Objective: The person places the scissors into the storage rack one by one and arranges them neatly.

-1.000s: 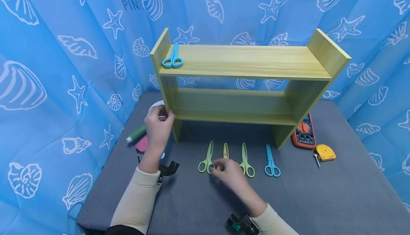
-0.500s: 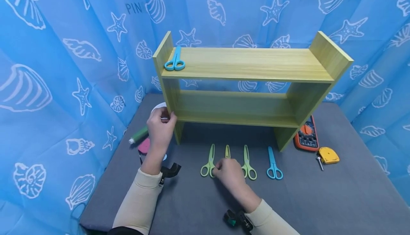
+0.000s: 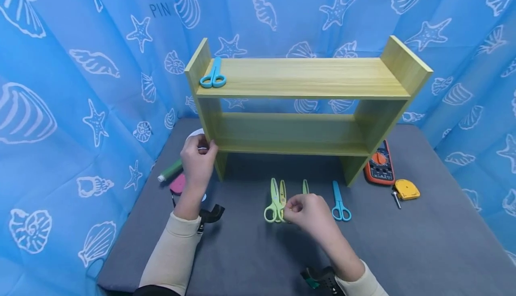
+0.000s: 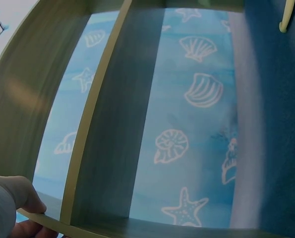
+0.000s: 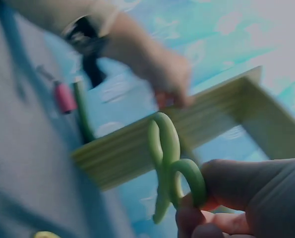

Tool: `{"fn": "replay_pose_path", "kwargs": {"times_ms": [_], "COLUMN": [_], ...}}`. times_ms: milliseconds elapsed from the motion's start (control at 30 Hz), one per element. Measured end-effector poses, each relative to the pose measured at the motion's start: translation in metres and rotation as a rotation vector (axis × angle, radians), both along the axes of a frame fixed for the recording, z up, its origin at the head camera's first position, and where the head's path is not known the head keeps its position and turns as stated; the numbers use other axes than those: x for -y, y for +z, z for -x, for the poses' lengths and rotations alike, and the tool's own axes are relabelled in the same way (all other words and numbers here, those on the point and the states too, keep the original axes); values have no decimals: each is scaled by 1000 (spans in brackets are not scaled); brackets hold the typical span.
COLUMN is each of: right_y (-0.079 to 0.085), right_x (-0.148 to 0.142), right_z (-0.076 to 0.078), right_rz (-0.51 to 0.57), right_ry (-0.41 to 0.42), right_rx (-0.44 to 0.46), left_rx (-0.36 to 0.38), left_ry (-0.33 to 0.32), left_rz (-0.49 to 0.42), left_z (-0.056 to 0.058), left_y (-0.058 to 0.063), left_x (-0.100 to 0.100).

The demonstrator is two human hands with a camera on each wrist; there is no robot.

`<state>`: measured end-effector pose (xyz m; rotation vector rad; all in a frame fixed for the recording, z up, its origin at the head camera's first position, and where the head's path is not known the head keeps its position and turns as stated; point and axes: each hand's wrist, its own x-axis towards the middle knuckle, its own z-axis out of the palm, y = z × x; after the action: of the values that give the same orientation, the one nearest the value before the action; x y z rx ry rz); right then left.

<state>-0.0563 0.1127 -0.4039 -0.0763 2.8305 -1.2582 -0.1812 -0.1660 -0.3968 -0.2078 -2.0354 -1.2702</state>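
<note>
My left hand [image 3: 197,162] pinches the left side panel of the two-tier wooden shelf [image 3: 306,77], thumb on the front edge in the left wrist view. In my right hand [image 3: 309,212], a pair of light green scissors [image 3: 274,203] is pinched by one handle loop [image 5: 191,179], blades pointing toward the shelf. Yellow scissors [image 3: 283,191] lie just behind it, partly covered. My right hand mostly hides another pair of green scissors [image 3: 305,186]. Blue scissors [image 3: 341,204] rest on the table farther right. A second blue pair [image 3: 213,75] lies at the top board's left end.
An orange multimeter [image 3: 380,167], a yellow tape measure [image 3: 407,190] and a bolt [image 3: 397,199] lie right of the shelf. Left of it are a green tube [image 3: 170,170] and a pink item [image 3: 177,184]. A blue seashell curtain [image 3: 96,161] surrounds the grey table [image 3: 250,260].
My right hand has taken hold of the leftmost green scissors by a handle and moved right with it, over toward the yellow pair. My left hand stays at the shelf's side panel.
</note>
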Motion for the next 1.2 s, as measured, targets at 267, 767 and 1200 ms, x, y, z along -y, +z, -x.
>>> {"fn": "replay_pose_path", "kwargs": {"times_ms": [267, 767, 1200], "right_y": [51, 158, 240], "right_x": [-24, -71, -57], "right_z": [-17, -18, 36], "right_rz": [57, 72, 145], "right_ry": [33, 35, -10], "right_rx": [-22, -373, -353], "left_rx": [-8, -2, -6], "left_ry": [11, 15, 12], "left_rz": [8, 21, 19], "left_z": [1, 0, 2], "left_y": [-2, -3, -4], "left_x": [1, 1, 1]}}
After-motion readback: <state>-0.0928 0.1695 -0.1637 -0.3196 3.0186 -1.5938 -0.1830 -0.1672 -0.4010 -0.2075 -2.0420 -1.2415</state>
